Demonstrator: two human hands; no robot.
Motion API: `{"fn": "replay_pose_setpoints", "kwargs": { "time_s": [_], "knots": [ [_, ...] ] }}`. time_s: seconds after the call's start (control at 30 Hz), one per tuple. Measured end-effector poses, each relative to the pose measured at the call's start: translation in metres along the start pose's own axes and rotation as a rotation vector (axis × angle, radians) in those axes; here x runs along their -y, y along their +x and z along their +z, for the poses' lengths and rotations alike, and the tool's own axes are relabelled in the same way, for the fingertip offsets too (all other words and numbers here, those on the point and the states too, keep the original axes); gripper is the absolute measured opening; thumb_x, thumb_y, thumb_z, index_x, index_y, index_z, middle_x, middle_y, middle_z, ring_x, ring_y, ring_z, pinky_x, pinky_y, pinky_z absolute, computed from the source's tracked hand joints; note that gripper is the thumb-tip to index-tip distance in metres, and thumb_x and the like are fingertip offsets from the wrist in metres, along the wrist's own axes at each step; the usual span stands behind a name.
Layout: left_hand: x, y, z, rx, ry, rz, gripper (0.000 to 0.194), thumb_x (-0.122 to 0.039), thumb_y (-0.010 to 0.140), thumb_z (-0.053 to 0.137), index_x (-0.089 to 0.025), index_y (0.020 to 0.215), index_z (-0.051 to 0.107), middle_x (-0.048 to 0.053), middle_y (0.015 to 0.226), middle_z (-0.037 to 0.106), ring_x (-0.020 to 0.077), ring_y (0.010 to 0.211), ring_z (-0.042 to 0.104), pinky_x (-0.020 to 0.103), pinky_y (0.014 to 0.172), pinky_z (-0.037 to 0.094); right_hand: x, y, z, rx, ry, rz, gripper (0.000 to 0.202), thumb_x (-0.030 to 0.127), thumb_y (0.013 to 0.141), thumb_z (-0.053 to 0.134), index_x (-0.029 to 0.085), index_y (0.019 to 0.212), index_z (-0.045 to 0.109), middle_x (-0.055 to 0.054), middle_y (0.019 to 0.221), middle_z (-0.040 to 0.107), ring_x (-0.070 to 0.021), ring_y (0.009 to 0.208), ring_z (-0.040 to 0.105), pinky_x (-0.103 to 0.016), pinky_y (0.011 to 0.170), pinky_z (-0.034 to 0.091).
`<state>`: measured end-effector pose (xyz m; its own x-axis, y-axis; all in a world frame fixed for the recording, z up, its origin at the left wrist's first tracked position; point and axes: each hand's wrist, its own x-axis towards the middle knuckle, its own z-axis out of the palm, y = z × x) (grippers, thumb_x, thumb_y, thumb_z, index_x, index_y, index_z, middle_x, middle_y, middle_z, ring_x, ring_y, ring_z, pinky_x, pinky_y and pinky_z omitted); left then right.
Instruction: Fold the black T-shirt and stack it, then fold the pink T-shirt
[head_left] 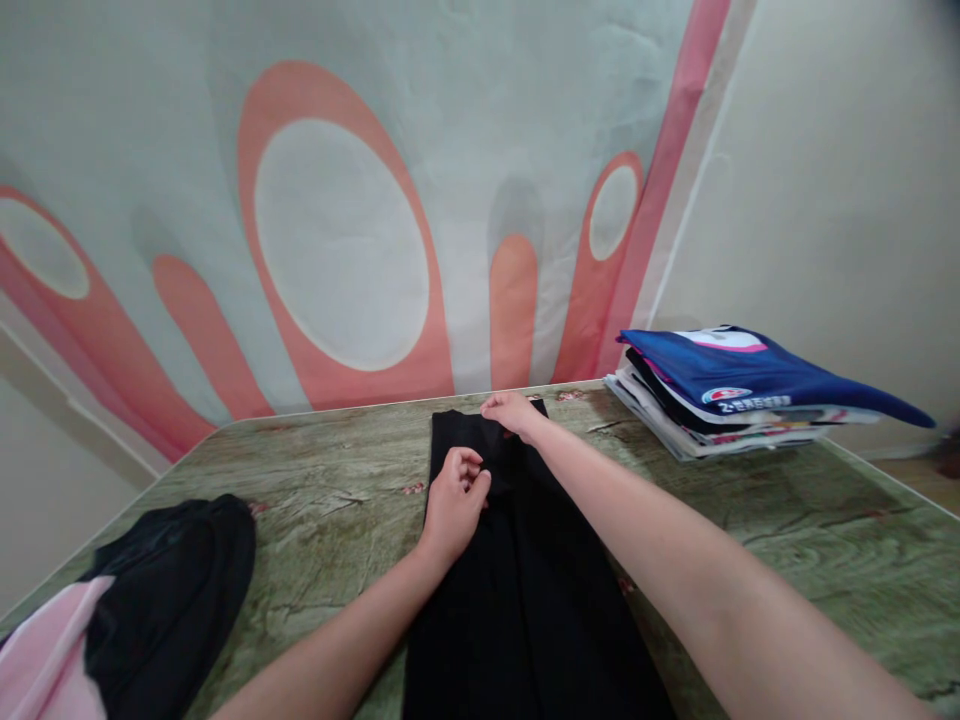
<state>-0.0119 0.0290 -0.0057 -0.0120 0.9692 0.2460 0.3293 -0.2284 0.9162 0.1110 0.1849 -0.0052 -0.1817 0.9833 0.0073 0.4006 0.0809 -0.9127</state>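
A pair of black trousers (517, 590) lies lengthwise on the table in front of me, with the waistband at the far end and the legs running toward me. My right hand (514, 412) reaches across to the waistband, its thumb and fingertips pinched on the top edge of the cloth. Lower down, my left hand (454, 500) rests at the upper left part of the trousers. Its fingers are curled in against the thumb, closed on a bit of the black fabric. The cloth is so dark that folds and fastenings are hard to make out.
On the right stands a stack of folded clothes (675, 400), topped by a blue garment (720, 370) that overhangs the pile. A black and pink heap of clothing (180, 590) lies at the left. The wood-patterned table (322, 510) meets a printed backdrop (465, 150) behind.
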Motion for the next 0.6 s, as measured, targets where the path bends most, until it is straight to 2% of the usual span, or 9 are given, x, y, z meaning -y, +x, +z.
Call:
{"fn": "replay_pose_setpoints", "kwargs": {
  "time_s": [0.07,0.13,0.2,0.3,0.43,0.53,0.6],
  "knots": [
    [-0.003,-0.002,0.002,0.024,0.006,0.048,0.016,-0.024,0.085,0.053,-0.021,0.099,0.045,-0.003,0.079,0.057,0.0122,0.070,0.059,0.024,0.065,0.048,-0.007,0.001,-0.003,0.006,0.000,-0.020,0.012,0.024,0.076,0.060,0.018,0.083,0.067,0.003,0.060,0.059,-0.0100,0.051,0.050,-0.020,0.048,0.041],
    [-0.008,-0.007,0.005,0.109,0.022,0.114,0.025,-0.022,0.086,0.053,-0.021,0.108,0.044,0.001,0.091,0.061,0.0135,0.080,0.061,0.027,0.075,0.048,-0.016,0.002,-0.013,-0.001,-0.005,-0.060,0.012,0.025,0.077,0.060,0.018,0.084,0.067,0.002,0.064,0.062,-0.0104,0.057,0.053,-0.020,0.055,0.044],
    [-0.013,-0.014,0.009,0.194,0.081,0.179,0.037,-0.020,0.084,0.055,-0.022,0.119,0.041,0.004,0.104,0.060,0.0146,0.087,0.061,0.030,0.080,0.048,-0.027,0.003,-0.025,-0.017,-0.021,-0.102,0.010,0.023,0.077,0.060,0.017,0.082,0.067,0.001,0.071,0.065,-0.0111,0.065,0.057,-0.021,0.064,0.046],
    [-0.017,-0.023,0.015,0.201,0.297,0.260,0.046,-0.019,0.081,0.059,-0.023,0.122,0.040,0.006,0.112,0.054,0.0175,0.094,0.057,0.034,0.086,0.047,-0.045,0.001,-0.041,-0.053,-0.073,-0.151,0.007,0.019,0.077,0.059,0.017,0.075,0.065,0.000,0.077,0.067,-0.0130,0.074,0.060,-0.024,0.073,0.046],
    [-0.014,-0.028,0.020,0.195,0.559,0.285,0.035,-0.023,0.080,0.061,-0.020,0.112,0.044,0.006,0.105,0.053,0.0209,0.093,0.056,0.038,0.085,0.046,-0.061,-0.008,-0.047,-0.132,-0.158,-0.195,0.008,0.018,0.078,0.059,0.019,0.076,0.066,-0.001,0.083,0.069,-0.0166,0.082,0.062,-0.029,0.081,0.045],
    [-0.012,-0.028,0.021,0.265,0.694,0.328,0.024,-0.021,0.084,0.056,-0.021,0.106,0.048,0.005,0.102,0.055,0.0227,0.094,0.055,0.039,0.084,0.045,-0.062,-0.016,-0.046,-0.188,-0.189,-0.215,0.012,0.021,0.081,0.057,0.021,0.088,0.067,-0.002,0.094,0.070,-0.0185,0.090,0.061,-0.031,0.085,0.044],
    [-0.013,-0.028,0.021,0.307,0.749,0.362,0.024,-0.019,0.085,0.052,-0.021,0.109,0.049,0.006,0.103,0.056,0.0232,0.098,0.054,0.039,0.085,0.043,-0.060,-0.018,-0.048,-0.209,-0.255,-0.203,0.015,0.022,0.082,0.056,0.024,0.093,0.067,-0.002,0.097,0.070,-0.0191,0.092,0.061,-0.030,0.083,0.044]
  ]
}}
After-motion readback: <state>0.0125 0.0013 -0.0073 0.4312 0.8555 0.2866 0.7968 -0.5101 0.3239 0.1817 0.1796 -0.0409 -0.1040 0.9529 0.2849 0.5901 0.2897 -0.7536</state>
